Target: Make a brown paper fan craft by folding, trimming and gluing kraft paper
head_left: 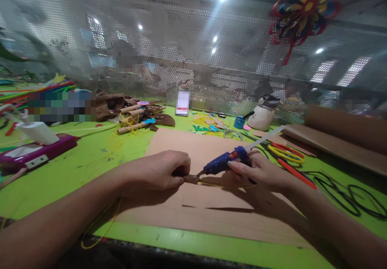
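Note:
My right hand (256,168) is closed around a blue hot glue gun (225,160), which has a pale glue stick (267,136) poking out of its back. The gun's nozzle touches, or comes very close to, a small brown paper piece (191,178). My left hand (165,170) pinches that piece at its left end, and the fingers hide part of it. Thin yellow string (225,184) runs from the piece toward my right hand. Beneath both hands lies a large sheet of brown paper (169,140), with a smaller paper flap (211,201) on it.
On the green table (99,160) stand a purple power strip (39,154), rolled paper tubes (131,119) with yellow string, and a phone (182,103). To the right are a white pot (263,113), a blue jar (239,122), orange-handled pliers (298,174) and a black cord (347,194).

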The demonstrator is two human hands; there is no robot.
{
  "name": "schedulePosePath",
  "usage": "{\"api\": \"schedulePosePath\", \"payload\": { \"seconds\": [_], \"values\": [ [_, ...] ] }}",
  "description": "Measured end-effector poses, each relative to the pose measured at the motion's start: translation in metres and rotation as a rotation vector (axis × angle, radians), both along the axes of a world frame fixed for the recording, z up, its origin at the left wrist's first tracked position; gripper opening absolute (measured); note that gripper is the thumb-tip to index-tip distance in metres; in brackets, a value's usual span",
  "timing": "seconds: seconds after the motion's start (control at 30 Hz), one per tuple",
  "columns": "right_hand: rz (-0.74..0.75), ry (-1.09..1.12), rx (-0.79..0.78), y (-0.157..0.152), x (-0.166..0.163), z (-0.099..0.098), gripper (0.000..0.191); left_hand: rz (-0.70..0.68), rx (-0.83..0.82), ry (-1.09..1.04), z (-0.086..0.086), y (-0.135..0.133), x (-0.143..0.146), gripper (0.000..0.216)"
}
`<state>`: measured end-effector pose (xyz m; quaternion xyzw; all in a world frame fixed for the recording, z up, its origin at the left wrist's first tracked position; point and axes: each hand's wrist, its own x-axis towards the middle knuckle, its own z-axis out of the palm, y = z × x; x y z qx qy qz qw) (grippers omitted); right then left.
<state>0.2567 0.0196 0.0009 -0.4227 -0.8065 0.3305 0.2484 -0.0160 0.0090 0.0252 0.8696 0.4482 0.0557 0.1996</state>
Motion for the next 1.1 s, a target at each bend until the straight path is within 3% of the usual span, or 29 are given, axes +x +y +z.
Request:
{"api": "schedulePosePath", "payload": {
  "seconds": [0.77, 1.1],
  "values": [
    [0.021, 0.002, -0.042, -0.001, -0.003, 0.002, 0.039, -0.020, -0.038, 0.011, 0.005, 0.000, 0.000, 0.006],
    [0.027, -0.001, -0.009, -0.002, -0.002, 0.003, 0.038, -0.065, 0.092, -0.017, -0.005, 0.002, -0.001, 0.005]
  ]
}}
